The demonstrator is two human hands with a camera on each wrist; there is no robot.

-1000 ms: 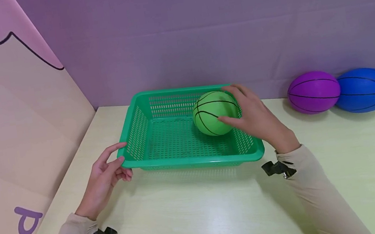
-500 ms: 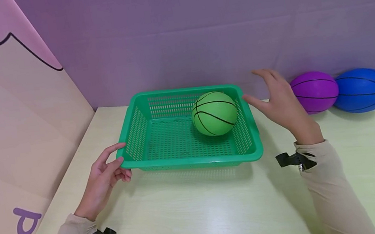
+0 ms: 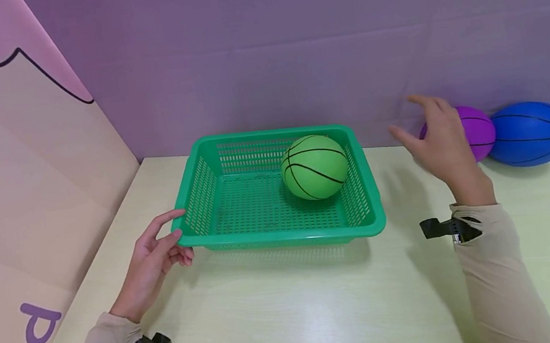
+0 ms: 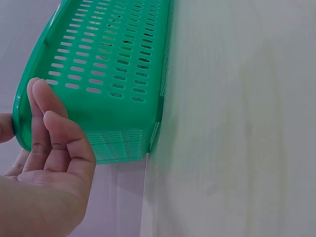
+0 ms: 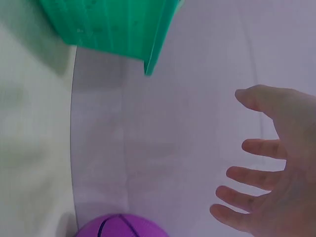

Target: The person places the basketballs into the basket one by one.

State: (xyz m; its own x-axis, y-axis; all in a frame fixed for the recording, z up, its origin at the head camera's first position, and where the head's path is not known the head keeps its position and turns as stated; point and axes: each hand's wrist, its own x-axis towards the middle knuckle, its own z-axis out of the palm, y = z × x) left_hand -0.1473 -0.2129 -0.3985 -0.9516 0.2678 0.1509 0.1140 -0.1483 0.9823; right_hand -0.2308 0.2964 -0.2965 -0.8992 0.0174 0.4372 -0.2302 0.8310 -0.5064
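A green plastic basket stands on the table, and a light green ball with black lines sits inside at its right end. My left hand pinches the basket's near left corner by the rim; in the left wrist view, that hand has fingers beneath the rim. Held up with fingers spread, my right hand has nothing in it. It partly covers a purple ball behind it in the head view. The right wrist view shows this hand apart from the purple ball.
A blue ball lies against the purple one's right side, near the table's right edge. Behind the table hangs a purple backdrop. A pale printed panel borders the left side.
My right hand has left the green ball and moved right, out of the basket, to in front of the purple ball. The left hand stays on the basket corner.
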